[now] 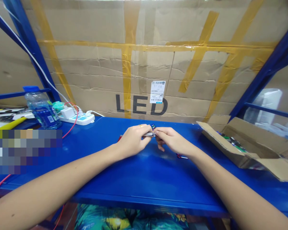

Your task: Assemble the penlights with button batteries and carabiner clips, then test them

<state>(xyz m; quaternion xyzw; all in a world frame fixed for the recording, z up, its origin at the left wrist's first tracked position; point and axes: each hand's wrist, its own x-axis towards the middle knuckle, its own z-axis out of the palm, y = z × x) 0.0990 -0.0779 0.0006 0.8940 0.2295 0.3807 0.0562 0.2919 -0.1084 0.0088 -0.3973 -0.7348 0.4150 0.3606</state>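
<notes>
Over the middle of the blue table, my left hand is closed around a small silver, pen-like metal piece. The fingertips of my right hand pinch the right end of that same piece, so both hands meet on it. Just behind the fingers lie some small dark and coloured items, mostly hidden. A red item shows partly at the left of my left hand. Under my right wrist, a small red and silver object rests on the table.
An open cardboard box with small coloured items stands at the right. At the back left are a water bottle and a white power strip with a red cable. A large cardboard sheet marked LED stands behind the table.
</notes>
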